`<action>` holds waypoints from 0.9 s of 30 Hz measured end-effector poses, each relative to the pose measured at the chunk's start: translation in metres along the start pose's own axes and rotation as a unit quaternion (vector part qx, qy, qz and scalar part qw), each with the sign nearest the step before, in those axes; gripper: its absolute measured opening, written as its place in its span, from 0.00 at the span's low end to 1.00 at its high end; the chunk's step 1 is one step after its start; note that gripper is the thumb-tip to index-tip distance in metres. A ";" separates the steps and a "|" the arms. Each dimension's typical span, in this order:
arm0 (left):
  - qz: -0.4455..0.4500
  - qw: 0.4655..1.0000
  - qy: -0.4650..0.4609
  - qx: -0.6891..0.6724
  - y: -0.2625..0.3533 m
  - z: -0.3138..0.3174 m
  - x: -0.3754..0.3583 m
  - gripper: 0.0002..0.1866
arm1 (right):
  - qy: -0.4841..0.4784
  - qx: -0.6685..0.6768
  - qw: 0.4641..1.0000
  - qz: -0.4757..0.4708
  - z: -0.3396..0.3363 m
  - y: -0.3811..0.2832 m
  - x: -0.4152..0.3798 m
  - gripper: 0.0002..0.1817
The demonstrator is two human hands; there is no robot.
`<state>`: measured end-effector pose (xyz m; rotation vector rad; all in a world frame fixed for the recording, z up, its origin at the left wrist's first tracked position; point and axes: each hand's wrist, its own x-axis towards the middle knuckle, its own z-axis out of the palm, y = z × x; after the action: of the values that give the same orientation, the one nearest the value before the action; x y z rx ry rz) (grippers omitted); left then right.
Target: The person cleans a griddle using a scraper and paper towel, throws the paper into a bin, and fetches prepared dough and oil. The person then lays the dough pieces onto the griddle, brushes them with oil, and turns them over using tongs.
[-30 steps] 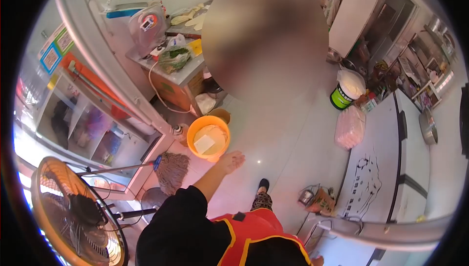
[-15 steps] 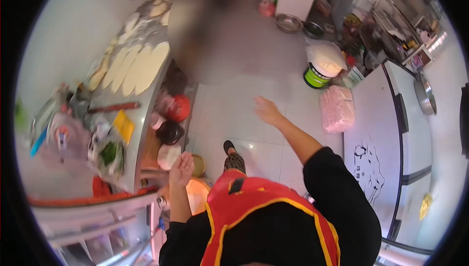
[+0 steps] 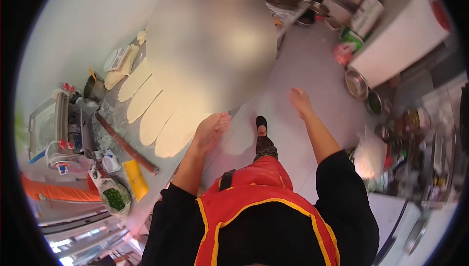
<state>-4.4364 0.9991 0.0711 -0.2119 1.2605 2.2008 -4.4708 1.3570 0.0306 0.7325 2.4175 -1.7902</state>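
My left hand [image 3: 211,132] is raised beside the counter's front edge, close to the nearest strip of flattened dough [image 3: 171,136]. Its fingers curl loosely, and nothing shows in them. Over the floor, my right hand [image 3: 300,103] reaches forward, fingers stretched out and holding nothing. Several long pale dough strips lie side by side on the floured counter [image 3: 163,166]. A brown rolling pin [image 3: 126,143] rests slantwise to their left. A large blurred patch hides the far part of the dough.
A yellow packet [image 3: 135,180] and a bag of chopped greens [image 3: 115,198] lie on the near counter. A metal pot [image 3: 94,89] stands by the wall. Metal bowls [image 3: 356,83] sit on the floor at right. One foot in a dark shoe [image 3: 261,122] steps forward.
I have moved forward along the counter, and the view has turned, bringing the dough strips and rolling pin nearer. My left hand is higher and closer to the dough; both hands remain without anything held.
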 end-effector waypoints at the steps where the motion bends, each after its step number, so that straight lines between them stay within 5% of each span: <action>1: 0.018 1.000 0.003 -0.007 0.008 0.006 0.030 0.20 | 0.006 -0.003 0.999 -0.035 0.007 -0.020 0.052 0.31; 4: 0.027 0.995 0.098 0.020 0.025 0.017 0.119 0.19 | 0.023 0.015 0.996 -0.079 0.035 -0.084 0.200 0.35; 10: 0.029 0.988 0.150 -0.002 0.080 0.055 0.227 0.19 | 0.048 -0.055 0.997 0.000 0.079 -0.106 0.365 0.39; 11: 0.033 0.987 0.156 0.000 0.088 0.057 0.238 0.19 | 0.054 -0.068 0.996 0.015 0.084 -0.109 0.374 0.38; 14: 0.035 0.983 0.181 -0.007 0.104 0.059 0.268 0.20 | -0.122 0.025 0.975 0.183 0.075 -0.122 0.396 0.33; 17: 0.061 0.982 0.178 0.034 0.115 0.061 0.295 0.21 | -0.147 -0.033 0.974 0.169 0.073 -0.154 0.377 0.27; 20: 0.093 0.972 0.194 0.093 0.118 0.055 0.324 0.21 | -0.156 -0.032 0.986 0.055 0.079 -0.127 0.394 0.25; 27: 0.184 0.921 0.262 0.224 0.122 0.034 0.378 0.17 | -0.180 0.045 0.956 0.226 0.069 -0.157 0.369 0.24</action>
<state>-4.8078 1.1357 0.0245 -0.4271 2.2201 2.1458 -4.8772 1.3857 0.0338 0.8010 1.7754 -1.6749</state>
